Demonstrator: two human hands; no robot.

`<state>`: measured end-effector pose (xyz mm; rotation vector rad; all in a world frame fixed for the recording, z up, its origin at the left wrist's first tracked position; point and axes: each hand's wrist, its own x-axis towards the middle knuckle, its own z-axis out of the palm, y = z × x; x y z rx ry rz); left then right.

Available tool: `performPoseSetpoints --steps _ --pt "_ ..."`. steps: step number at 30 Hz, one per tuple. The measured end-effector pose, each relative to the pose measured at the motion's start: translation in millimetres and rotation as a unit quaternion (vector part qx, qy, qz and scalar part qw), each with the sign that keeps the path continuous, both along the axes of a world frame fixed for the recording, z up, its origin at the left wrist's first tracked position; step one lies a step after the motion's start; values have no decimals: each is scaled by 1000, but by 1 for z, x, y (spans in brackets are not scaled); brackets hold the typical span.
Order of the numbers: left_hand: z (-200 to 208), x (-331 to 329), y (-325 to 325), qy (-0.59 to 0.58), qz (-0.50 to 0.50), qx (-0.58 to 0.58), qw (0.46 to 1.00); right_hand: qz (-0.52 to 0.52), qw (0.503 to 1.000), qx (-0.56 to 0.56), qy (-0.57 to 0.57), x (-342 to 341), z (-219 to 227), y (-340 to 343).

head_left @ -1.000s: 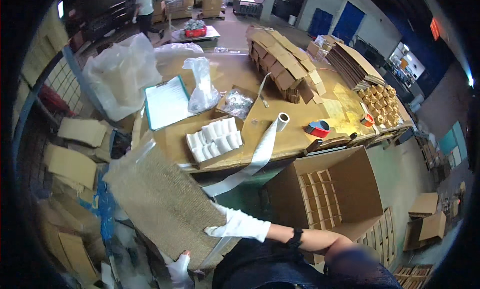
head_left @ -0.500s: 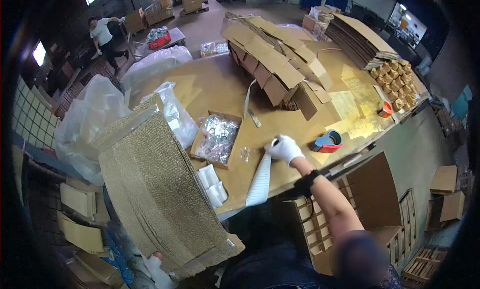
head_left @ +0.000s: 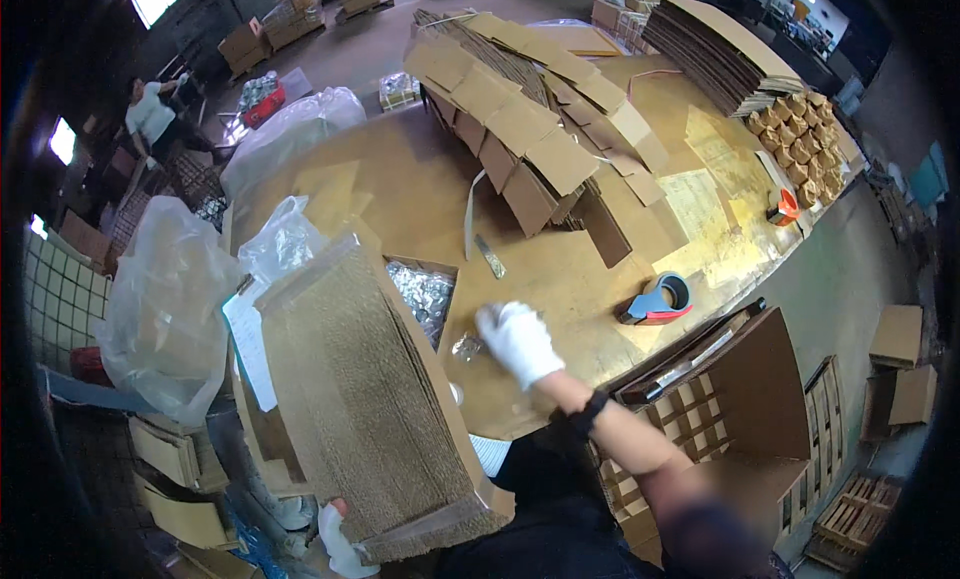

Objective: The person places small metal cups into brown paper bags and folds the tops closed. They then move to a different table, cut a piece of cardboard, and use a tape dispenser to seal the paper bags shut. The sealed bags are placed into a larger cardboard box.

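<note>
My left hand [head_left: 342, 544], in a white glove with a bare thumb tip, grips the lower edge of a tied stack of corrugated cardboard sheets [head_left: 370, 399]. The stack stands tilted at the table's near left, with clear tape across its ends. Over the tabletop, my gloved right hand [head_left: 520, 344] is smeared by motion, so its fingers are unclear. Beside it lies a small clear plastic bag [head_left: 466, 348]. An open carton of bagged metal parts [head_left: 422, 297] sits partly behind the stack. White paper [head_left: 490, 453] shows at the table's near edge.
A blue-and-red tape dispenser [head_left: 658, 301] stands right of my hand. Flattened cartons [head_left: 520, 129] lie across the table [head_left: 350, 189]. Below its right edge is a big box with dividers [head_left: 760, 409]. A clipboard [head_left: 250, 339] is behind the stack. Another person [head_left: 152, 119] is far left.
My right hand has moved left, away from the curled paper it was touching. The cardboard stack has shifted right and covers more of the parts carton. A clipboard has come into sight.
</note>
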<state>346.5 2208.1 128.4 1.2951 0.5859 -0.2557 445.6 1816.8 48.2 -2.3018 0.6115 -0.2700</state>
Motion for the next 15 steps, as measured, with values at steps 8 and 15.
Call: performPoseSetpoints --steps 8,15 --pt "-25 25 2 24 -213 130 968 -68 980 -153 111 103 -70 -67" --pt "34 45 -87 90 -358 25 929 174 959 37 221 -12 1 -137"
